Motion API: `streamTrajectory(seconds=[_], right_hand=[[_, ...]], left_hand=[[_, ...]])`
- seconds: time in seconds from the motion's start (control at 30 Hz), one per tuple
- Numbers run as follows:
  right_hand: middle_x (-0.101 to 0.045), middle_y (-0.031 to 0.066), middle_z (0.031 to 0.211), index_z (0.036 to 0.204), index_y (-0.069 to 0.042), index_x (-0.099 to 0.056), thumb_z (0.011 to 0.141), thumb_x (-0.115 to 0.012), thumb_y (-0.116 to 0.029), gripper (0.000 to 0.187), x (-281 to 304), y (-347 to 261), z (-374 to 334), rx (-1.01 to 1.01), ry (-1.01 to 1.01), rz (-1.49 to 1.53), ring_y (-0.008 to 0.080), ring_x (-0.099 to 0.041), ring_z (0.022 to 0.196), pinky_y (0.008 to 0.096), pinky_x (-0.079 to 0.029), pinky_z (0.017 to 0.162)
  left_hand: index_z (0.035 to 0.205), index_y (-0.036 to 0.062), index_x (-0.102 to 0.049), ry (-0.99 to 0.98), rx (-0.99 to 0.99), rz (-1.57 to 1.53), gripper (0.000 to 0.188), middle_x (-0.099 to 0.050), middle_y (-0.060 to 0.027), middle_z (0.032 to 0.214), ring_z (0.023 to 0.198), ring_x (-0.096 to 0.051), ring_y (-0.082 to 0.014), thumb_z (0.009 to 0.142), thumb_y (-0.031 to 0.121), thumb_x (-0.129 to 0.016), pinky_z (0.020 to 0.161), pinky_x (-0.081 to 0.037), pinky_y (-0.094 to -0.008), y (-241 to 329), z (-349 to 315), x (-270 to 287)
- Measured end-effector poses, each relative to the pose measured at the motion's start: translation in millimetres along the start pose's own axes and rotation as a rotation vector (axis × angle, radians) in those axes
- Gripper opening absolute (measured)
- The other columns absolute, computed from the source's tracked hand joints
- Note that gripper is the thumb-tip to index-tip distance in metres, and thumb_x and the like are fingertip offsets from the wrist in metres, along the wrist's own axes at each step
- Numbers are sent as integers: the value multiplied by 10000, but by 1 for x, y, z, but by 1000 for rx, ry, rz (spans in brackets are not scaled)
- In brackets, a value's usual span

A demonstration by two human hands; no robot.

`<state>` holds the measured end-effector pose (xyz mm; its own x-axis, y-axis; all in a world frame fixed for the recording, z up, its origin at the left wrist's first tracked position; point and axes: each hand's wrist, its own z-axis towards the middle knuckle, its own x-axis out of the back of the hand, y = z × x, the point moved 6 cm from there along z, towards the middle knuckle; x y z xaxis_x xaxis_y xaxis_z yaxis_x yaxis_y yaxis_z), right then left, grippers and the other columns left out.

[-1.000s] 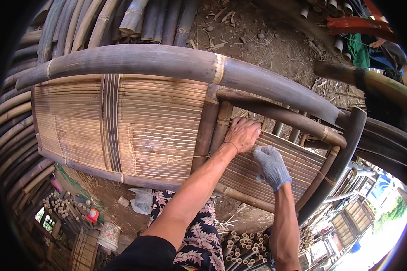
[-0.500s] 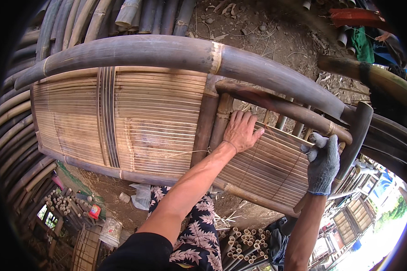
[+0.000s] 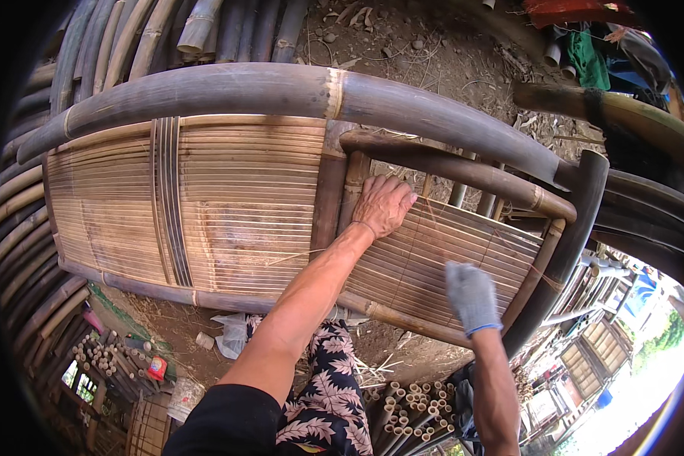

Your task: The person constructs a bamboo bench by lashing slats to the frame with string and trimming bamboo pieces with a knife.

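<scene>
My bare left hand [image 3: 385,205] is curled over the upper left corner of a bamboo slat panel [image 3: 433,262], its fingers bent around the edge. The panel sits inside a frame of dark bamboo poles. My right hand [image 3: 471,296], in a grey knitted glove, is over the panel's lower right part and smeared by motion. A thin brownish cord [image 3: 437,228] runs from the panel's upper edge beside my left hand down to the gloved fingers, which look closed on it. More cord crosses the slats and the frame at the right.
A thick curved bamboo pole [image 3: 228,90] spans the far side. To the left is a larger slatted bamboo panel [image 3: 251,175] with dark strips. Bamboo poles [image 3: 23,228] are stacked at the left; cut bamboo ends [image 3: 414,406] lie below, near my legs. A plastic bag [image 3: 232,334] is on the dirt.
My gloved right hand has moved left and toward me, off the frame's right end, with cord stretching to it. My left hand stays at the panel's corner; the whole view has shifted slightly.
</scene>
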<state>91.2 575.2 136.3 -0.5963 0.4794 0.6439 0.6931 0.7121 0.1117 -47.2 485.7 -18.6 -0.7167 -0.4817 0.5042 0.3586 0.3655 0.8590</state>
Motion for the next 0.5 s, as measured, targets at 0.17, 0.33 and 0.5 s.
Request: streamTrajectory(seconds=[0.17,0.33,0.5], right_hand=[[-562,147,637,790,-64,-598,909,-548,-203,190,19,-95,-27,677,596,209,383,-602,653,474,-469,599],[-552,135,706,827,-79,-501,858,-534,-74,46,2,-13,-44,535,192,224,361,-582,679,483,-459,625],[-659,129,834,1035,-38,-609,921,-551,-91,138,3,22,-84,147,522,528,262,-681,786,413,-513,680]], left_hand=[[991,106,-635,-10,0,46,256,-598,-113,989,1004,-532,-324,998,335,-519,952,-376,-465,-2,0,-5],[1024,95,-635,-42,-8,73,280,-593,-138,1027,1035,-528,-343,990,351,-527,959,-378,-492,-11,4,-4],[1091,74,-637,30,48,-14,239,-580,-175,1108,1075,-531,-381,950,261,-590,952,-419,-506,-14,4,14]])
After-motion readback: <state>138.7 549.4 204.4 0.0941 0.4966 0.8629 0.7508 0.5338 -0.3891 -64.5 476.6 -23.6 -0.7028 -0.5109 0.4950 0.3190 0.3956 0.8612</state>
